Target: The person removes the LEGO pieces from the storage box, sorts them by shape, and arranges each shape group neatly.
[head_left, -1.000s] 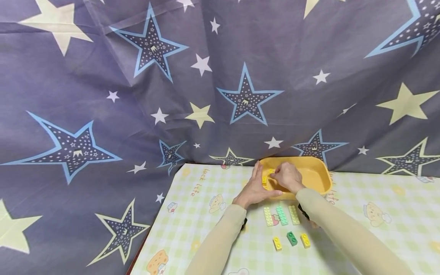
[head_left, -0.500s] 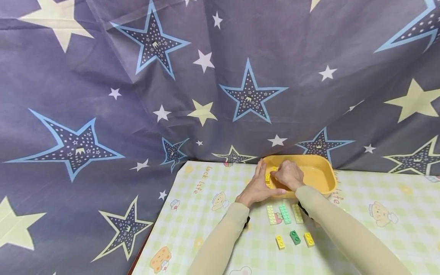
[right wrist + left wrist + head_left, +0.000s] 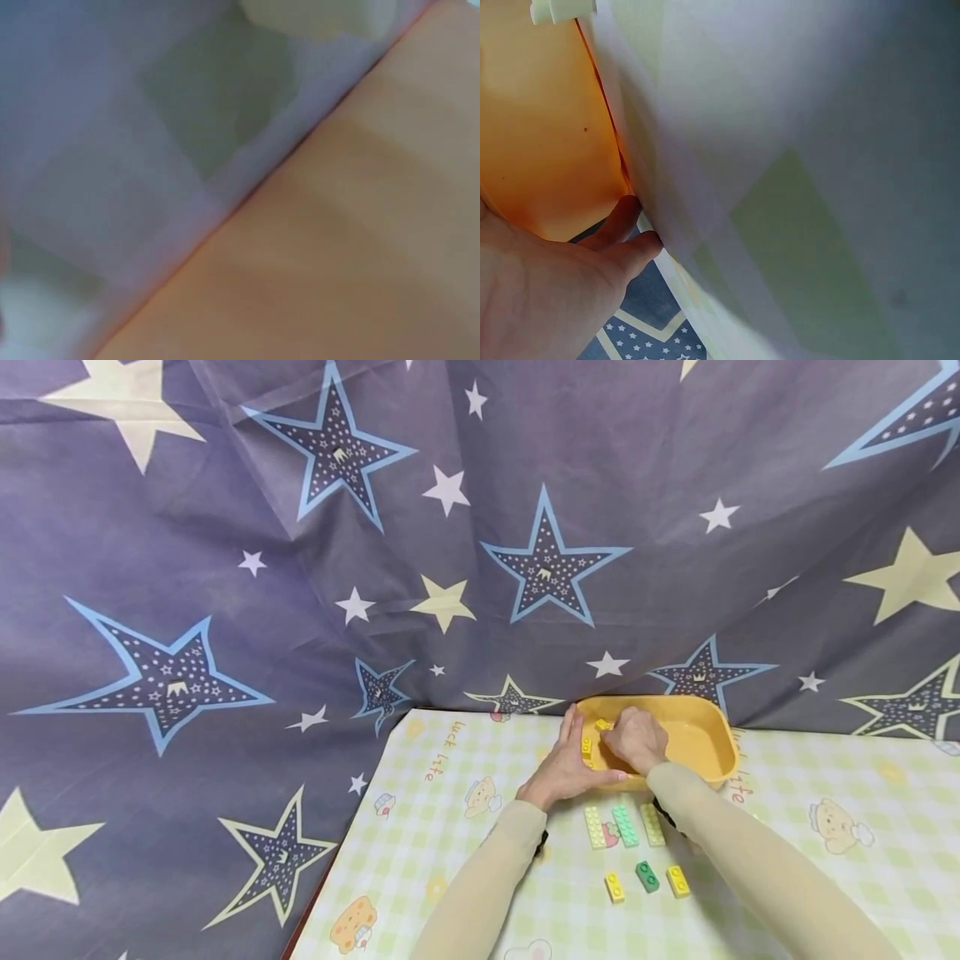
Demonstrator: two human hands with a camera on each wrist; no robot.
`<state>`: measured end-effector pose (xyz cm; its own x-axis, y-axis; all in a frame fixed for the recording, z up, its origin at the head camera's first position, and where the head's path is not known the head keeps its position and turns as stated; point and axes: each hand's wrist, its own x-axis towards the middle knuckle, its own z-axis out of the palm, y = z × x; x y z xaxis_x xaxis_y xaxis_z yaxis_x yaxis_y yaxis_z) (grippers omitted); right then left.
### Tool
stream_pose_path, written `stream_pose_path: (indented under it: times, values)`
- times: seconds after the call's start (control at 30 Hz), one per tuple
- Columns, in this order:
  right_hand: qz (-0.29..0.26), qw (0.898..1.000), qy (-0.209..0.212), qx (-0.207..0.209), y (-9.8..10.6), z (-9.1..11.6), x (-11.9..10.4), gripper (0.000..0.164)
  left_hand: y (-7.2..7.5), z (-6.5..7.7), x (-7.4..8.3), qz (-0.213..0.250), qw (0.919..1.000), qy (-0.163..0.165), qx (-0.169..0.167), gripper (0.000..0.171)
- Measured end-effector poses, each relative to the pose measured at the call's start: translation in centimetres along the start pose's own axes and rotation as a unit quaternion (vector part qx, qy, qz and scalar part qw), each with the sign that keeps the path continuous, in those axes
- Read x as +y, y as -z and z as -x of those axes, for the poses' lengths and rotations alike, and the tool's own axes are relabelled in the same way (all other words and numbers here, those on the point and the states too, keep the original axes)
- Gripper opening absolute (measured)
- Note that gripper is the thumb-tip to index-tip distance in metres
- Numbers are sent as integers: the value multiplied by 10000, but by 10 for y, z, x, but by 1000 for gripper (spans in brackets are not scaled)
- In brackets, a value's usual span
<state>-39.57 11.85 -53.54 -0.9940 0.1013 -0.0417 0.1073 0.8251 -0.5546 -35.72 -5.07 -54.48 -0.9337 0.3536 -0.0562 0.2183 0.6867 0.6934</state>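
My left hand (image 3: 564, 768) lies against the near-left corner of a yellow plastic tub (image 3: 708, 752), its fingers along the outside of the left wall and its thumb across the front rim. In the left wrist view, the fingers (image 3: 622, 217) lie at the tub's orange-lit wall. Inside the tub is my right hand (image 3: 636, 739), fingers bent down, fingertips mostly hidden and right by a small yellow toy building brick (image 3: 602, 725). I cannot tell whether they pinch something. Another yellow brick (image 3: 587, 746) sits along the left inner wall, close to my left fingers.
In front of the tub lie a pale yellow brick (image 3: 595, 827), a mint brick (image 3: 625, 826) and a pale lime brick (image 3: 652, 824). Nearer are a small yellow brick (image 3: 614, 887), a green brick (image 3: 647, 876) and another yellow one. A star-patterned curtain (image 3: 420, 552) hangs behind the table.
The head view has shifted slightly. My right hand has drawn back a little from the left-wall brick inside the tub. My left hand stays at the tub's corner.
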Motion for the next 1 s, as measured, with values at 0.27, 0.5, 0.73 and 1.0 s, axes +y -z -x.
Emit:
stream_pose_path:
  times: [0.27,0.5,0.73,1.0]
  values:
    - [65,9998,140,93,2,0,0,19,1,-2,0,32,10000,-5,-11,135]
    - [-90,9993,311,208,-7,-11,12,22,1,1,1,51,10000,62,-11,133]
    - [-249,9983,529,55,-13,-24,28,23,2,0,2,42,10000,33,-47,133]
    - [-330,9985,431,34,3,-9,19,22,2,1,0,-14,10000,19,-31,131]
